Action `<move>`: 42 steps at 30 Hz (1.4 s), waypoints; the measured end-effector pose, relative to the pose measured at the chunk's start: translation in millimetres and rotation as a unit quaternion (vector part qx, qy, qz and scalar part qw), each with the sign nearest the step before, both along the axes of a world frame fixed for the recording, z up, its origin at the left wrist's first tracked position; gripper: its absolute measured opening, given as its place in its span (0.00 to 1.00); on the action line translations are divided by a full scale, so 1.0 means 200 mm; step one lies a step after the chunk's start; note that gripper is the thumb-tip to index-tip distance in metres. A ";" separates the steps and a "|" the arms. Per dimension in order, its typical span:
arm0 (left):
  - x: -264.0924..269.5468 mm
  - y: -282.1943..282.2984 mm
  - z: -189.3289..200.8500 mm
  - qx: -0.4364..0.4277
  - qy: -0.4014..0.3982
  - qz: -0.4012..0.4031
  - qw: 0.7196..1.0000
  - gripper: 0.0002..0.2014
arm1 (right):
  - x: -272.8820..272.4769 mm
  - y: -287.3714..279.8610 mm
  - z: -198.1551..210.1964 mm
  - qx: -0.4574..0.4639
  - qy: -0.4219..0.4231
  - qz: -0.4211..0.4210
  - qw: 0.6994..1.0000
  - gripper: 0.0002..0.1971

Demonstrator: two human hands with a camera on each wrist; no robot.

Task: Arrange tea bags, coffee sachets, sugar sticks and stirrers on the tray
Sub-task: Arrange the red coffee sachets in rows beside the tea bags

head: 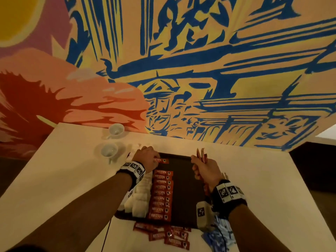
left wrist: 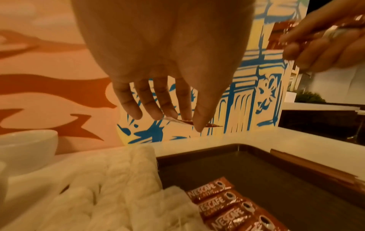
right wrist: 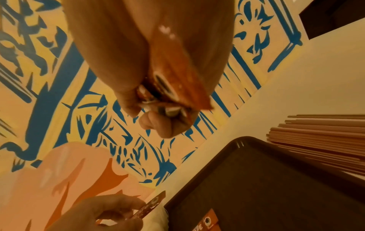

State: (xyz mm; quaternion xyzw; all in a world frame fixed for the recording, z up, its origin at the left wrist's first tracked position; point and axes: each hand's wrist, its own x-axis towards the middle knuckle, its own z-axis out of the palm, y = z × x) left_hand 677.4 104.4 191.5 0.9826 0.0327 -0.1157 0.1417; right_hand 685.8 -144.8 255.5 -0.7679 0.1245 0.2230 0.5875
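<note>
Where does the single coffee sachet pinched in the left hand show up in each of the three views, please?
Head: the coffee sachet lies centre, at the tray's far end, just right of the left hand.
Left wrist: the sachet is mid-frame, seen edge-on between thumb and fingertips.
Right wrist: the sachet sits at bottom left of centre, held by the left hand.
Shared landmark: the dark tray, whose far rim shows in all three views.

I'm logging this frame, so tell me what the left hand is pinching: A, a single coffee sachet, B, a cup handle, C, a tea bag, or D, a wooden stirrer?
A: the left hand pinches one red coffee sachet between thumb and fingertips above the far end of the tray, past the row of sachets already laid there.
</note>
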 end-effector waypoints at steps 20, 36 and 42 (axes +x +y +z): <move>0.28 -0.15 -0.46 0.090 0.104 -0.074 0.988 0.14 | -0.04 0.03 -0.23 0.032 -0.042 -0.113 0.992 0.22; 0.22 -0.14 -0.26 -0.059 0.048 0.012 0.997 0.18 | -0.08 -0.04 -0.11 0.042 -0.080 -0.095 0.991 0.26; -0.02 -0.28 0.11 -0.240 0.016 -0.048 0.969 0.14 | -0.15 -0.08 0.03 0.096 -0.115 -0.087 0.985 0.27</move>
